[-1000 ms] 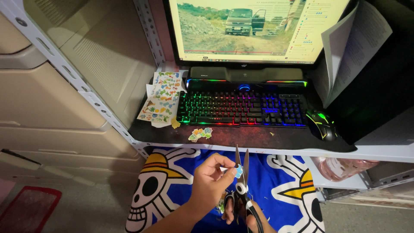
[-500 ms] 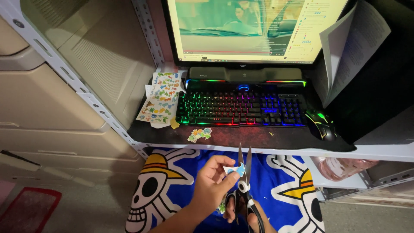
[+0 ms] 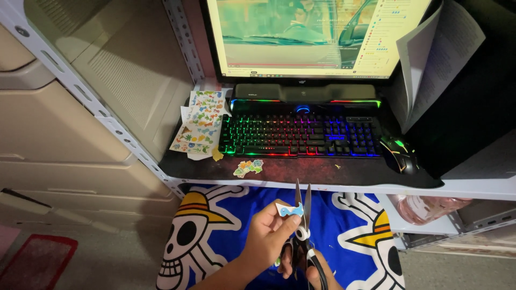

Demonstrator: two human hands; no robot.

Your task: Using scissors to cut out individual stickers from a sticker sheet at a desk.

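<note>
My left hand (image 3: 266, 232) pinches a small white and blue sticker cut-out (image 3: 289, 209) between thumb and fingers, low in the middle of the view. My right hand (image 3: 317, 271) is mostly hidden at the bottom edge and grips the handles of black scissors (image 3: 302, 215). The blades point up toward the desk and lie against the right edge of the cut-out. Both hands hover over a blue cloth (image 3: 344, 225) printed with skulls in straw hats.
On the dark desk mat (image 3: 322, 171) lie a sticker sheet (image 3: 200, 122), small cut stickers (image 3: 248, 167), a rainbow-lit keyboard (image 3: 301, 135) and a black mouse (image 3: 400, 154). A monitor (image 3: 317, 35) stands behind. Beige drawers (image 3: 64, 150) are at the left.
The scissors and my left hand with the cut-out shifted slightly. The picture on the monitor changed from a vehicle scene to a greenish one.
</note>
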